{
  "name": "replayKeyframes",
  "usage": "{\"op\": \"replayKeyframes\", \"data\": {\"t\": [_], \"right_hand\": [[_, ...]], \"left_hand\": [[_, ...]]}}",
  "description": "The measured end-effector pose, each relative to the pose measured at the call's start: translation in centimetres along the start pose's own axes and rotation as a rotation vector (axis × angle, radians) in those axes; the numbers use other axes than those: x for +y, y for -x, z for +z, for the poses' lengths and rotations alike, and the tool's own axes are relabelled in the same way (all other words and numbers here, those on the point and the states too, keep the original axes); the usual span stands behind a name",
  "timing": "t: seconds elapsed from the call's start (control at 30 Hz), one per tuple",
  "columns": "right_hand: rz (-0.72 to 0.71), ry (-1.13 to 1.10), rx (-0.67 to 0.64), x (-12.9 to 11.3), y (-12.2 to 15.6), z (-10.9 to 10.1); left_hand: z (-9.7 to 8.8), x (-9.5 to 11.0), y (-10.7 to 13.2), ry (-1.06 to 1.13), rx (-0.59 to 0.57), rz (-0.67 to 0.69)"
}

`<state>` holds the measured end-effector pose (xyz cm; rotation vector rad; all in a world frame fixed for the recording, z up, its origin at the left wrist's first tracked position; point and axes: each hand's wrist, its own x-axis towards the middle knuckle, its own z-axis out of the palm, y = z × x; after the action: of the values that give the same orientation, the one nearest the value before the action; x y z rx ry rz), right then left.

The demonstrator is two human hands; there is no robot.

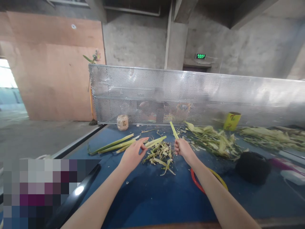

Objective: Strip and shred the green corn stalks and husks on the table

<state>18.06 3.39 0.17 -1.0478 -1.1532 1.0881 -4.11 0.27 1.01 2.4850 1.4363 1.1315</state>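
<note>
Between the hands, on the blue counter [152, 197]: loose heap of shredded green-and-tan trimmings [160, 152], lying right under the working spot, seemingly where scraps drop.
Left hand [133, 154]: thumb and forefinger pinched on the near end of a pale green peeled stalk [156, 141]. The stalk slants away to the right just above the heap, gripped by its end so that its length is free.
Right hand [183, 148]: clenched around the base of a short green stalk piece [173, 129], which tilts up and away, tip clear of the counter.
Left of the hands: long green stalks [114, 144] laid side by side, apart from the heap, apparently a sorted lot.
Right side: wide litter of pale green leaves [214, 140], with a black round object [252, 165] near it.
Under the right forearm: red and yellow rings [200, 186], partly hidden.
Far edge: perforated metal screen [190, 92] standing along the counter, with a small beige jar [122, 122] and a yellow cup [232, 121] set against it, out of the way.
</note>
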Motion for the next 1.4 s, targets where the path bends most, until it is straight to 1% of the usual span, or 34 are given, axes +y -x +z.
{"op": "replayKeyframes", "data": {"t": [0.1, 0.2, 0.27, 0.33, 0.4, 0.47, 0.53, 0.6, 0.67, 0.77, 0.87, 0.93, 1.03, 1.13, 1.2, 1.3, 1.37, 1.4], "right_hand": [[0.063, -0.04, 0.002, -0.4, 0.6, 0.7], [0.079, -0.063, -0.082, -0.7, 1.6, 1.5], [0.057, -0.057, -0.136, -0.8, 2.3, 2.0], [0.023, -0.054, -0.162, -0.8, 2.7, 2.2], [0.002, -0.076, -0.171, -0.8, 2.9, 2.3], [-0.006, -0.104, -0.174, -0.9, 3.0, 2.2], [-0.019, -0.104, -0.171, -1.0, 3.1, 2.3], [-0.043, -0.045, -0.18, -1.2, 3.4, 2.5], [-0.062, 0.043, -0.24, -1.3, 3.8, 2.9], [-0.074, 0.126, -0.347, -1.5, 4.6, 3.7], [-0.097, 0.151, -0.349, -1.7, 5.1, 4.0], [-0.118, 0.169, -0.347, -1.9, 5.2, 4.0], [-0.151, 0.175, -0.343, -2.0, 5.3, 3.8], [-0.162, 0.214, -0.347, -1.8, 5.5, 3.5], [-0.203, 0.299, -0.345, -1.5, 5.6, 3.5], [-0.305, 0.429, -0.33, -1.1, 5.8, 3.7], [-0.33, 0.462, -0.322, -1.0, 5.7, 3.7], [-0.32, 0.46, -0.317, -1.1, 5.6, 3.7]], "left_hand": [[0.2, 0.3, 0.2, -0.017, 0.064, 0.105], [0.8, 0.8, 0.4, -0.047, 0.082, 0.233], [1.2, 1.2, 0.6, -0.075, 0.067, 0.324], [1.5, 1.6, 0.8, -0.08, 0.025, 0.402], [1.5, 2.0, 1.0, -0.035, -0.031, 0.435], [1.3, 2.3, 1.2, 0.067, -0.064, 0.373], [1.2, 2.6, 1.3, 0.211, -0.061, 0.241], [1.2, 2.8, 1.3, 0.336, -0.046, 0.105], [1.3, 2.8, 1.2, 0.408, -0.047, 0.022], [1.6, 2.8, 1.1, 0.477, -0.092, -0.018], [1.9, 3.0, 1.2, 0.563, -0.158, -0.033], [2.0, 3.2, 1.3, 0.624, -0.177, -0.055], [2.0, 3.6, 1.3, 0.77, -0.172, -0.101], [2.1, 3.8, 1.2, 0.933, -0.107, -0.173], [2.0, 3.7, 1.1, 0.933, -0.076, -0.21], [1.9, 3.5, 0.9, 0.832, -0.091, -0.223], [1.8, 3.4, 0.8, 0.85, -0.106, -0.232], [1.7, 3.4, 0.7, 0.885, -0.109, -0.237]]}}
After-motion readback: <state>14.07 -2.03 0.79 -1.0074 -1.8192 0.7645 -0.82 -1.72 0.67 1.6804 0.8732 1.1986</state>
